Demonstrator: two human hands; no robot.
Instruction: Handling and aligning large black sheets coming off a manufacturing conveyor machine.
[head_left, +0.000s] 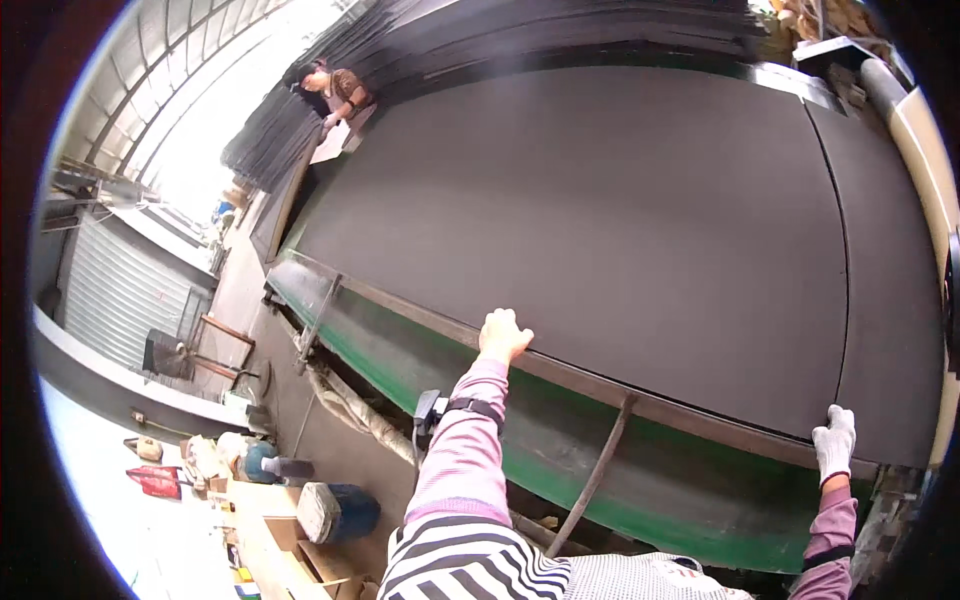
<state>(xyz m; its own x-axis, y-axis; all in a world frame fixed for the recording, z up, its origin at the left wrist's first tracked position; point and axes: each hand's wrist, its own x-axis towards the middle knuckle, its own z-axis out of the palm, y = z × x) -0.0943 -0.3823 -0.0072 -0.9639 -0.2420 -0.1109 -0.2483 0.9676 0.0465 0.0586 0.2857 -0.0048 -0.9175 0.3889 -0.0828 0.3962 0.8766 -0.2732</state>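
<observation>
A broad, flat black sheet [600, 220] covers most of the table-like machine bed before me. At its near edge, my bare left hand [503, 336] is closed, fingers curled over the edge just above the metal rail [640, 400]; the fingertips are partly hidden. Farther right, my right hand [834, 442] wears a white glove and is closed at the sheet's near right corner. Beside that corner runs a dark seam, and beyond it lies another black surface [895, 300]. A dark device is strapped to my left wrist.
A co-worker [340, 95] stands at the far left end, by stacked black sheets [268, 135]. More stacks [560, 30] lie along the far side. Green belting [590, 480] and a slanted strut [595, 475] sit below the rail. A blue drum [350, 512] and boxes stand lower left.
</observation>
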